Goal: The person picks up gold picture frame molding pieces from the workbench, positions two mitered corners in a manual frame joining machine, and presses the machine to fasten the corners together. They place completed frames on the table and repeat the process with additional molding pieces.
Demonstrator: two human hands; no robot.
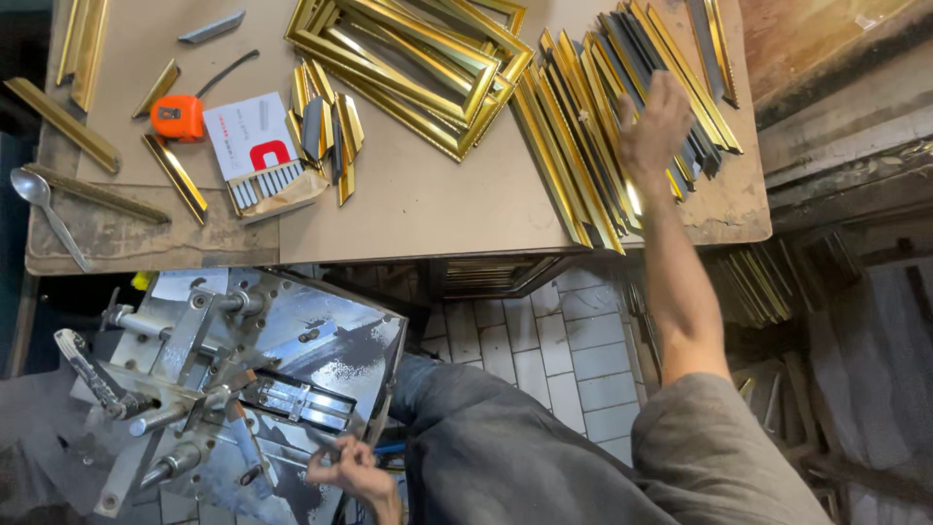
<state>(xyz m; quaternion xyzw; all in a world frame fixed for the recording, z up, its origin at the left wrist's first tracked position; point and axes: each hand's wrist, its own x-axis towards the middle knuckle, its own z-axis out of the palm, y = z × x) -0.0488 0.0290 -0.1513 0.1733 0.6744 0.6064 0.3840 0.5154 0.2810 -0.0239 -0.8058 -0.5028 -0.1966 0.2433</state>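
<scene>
My right hand [653,122] reaches far across the brown board table [418,199] and lies on a fanned pile of short gold and dark moulding strips [583,136]. Its fingers curl over a few of the strips, and motion blur hides the grip. My left hand [348,472] is low, at the near edge of a shiny metal joining machine [262,379]. Its fingers are bent against the steel plate, and I cannot make out whether they hold anything.
Stacked gold picture frames [418,63] lie at the table's back centre. Left of them are a small bundle of strips [326,126], a box of staples [255,146], an orange tape measure [178,117], loose gold strips [175,175] and a spoon [44,209]. More strips [753,282] are stored below right.
</scene>
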